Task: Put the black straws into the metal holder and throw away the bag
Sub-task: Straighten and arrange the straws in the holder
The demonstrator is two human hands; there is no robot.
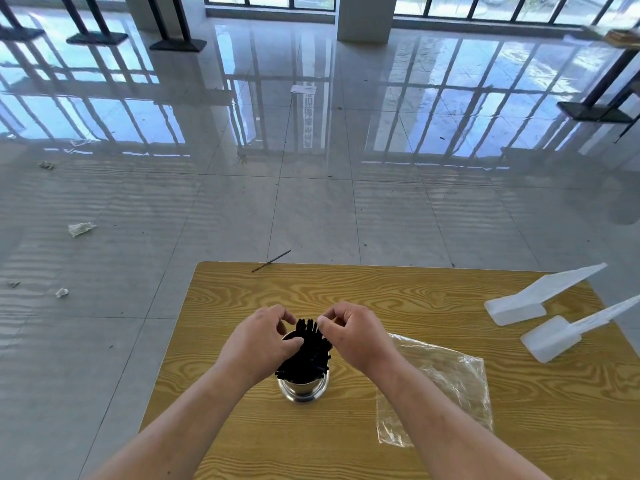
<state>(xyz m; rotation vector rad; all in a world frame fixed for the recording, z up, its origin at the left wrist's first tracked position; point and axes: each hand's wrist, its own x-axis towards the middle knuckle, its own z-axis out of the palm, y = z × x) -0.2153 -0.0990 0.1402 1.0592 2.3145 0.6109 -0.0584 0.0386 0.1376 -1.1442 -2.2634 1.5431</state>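
both hands low centre of the frame: my left hand (265,336) and right hand (349,332) are pinched on the tops of the thin black plastic straws (308,351), bunched in the shiny round metal holder (303,389). light, bendy, slippery, so i'd hold them near the tips. the empty clear plastic bag (440,382) lies flat at lower right on the wooden table (346,289), flimsy; pinch an edge.

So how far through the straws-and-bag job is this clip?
Mostly done: the black straws stand in the metal holder. Left hand and right hand are both at the bundle's tops, apparently tidying. Left to do: the clear bag lies empty on the table, not thrown away.
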